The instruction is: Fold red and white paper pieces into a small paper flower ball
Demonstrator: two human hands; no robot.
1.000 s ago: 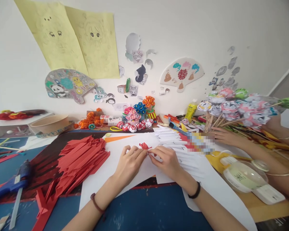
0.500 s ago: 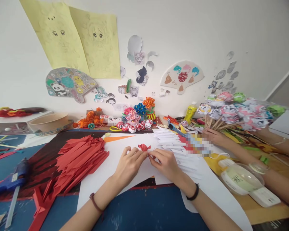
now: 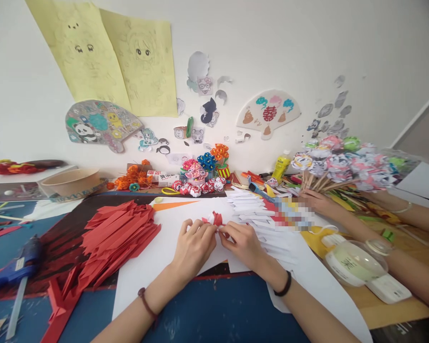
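My left hand (image 3: 194, 246) and my right hand (image 3: 242, 244) meet over a large white sheet (image 3: 153, 257), fingertips pinched together on a small red and white folded paper piece (image 3: 214, 218). Both hands are closed on it, left from the left side, right from the right. Left of my hands lies a heap of folded red paper strips (image 3: 116, 238). A fan of folded white paper strips (image 3: 259, 216) lies just right of my right hand.
Another person's hand (image 3: 316, 200) rests at the right by a bunch of paper flowers on sticks (image 3: 343, 162). A blue glue gun (image 3: 12, 271) lies at the left. Small paper roses (image 3: 198, 188), a yellow glue bottle (image 3: 280, 166), a clear lidded container (image 3: 357, 262) and a round wooden box (image 3: 69, 182) stand around.
The small paper piece has turned in my fingers and shows white as well as red. My hands have closed in a little tighter on it.
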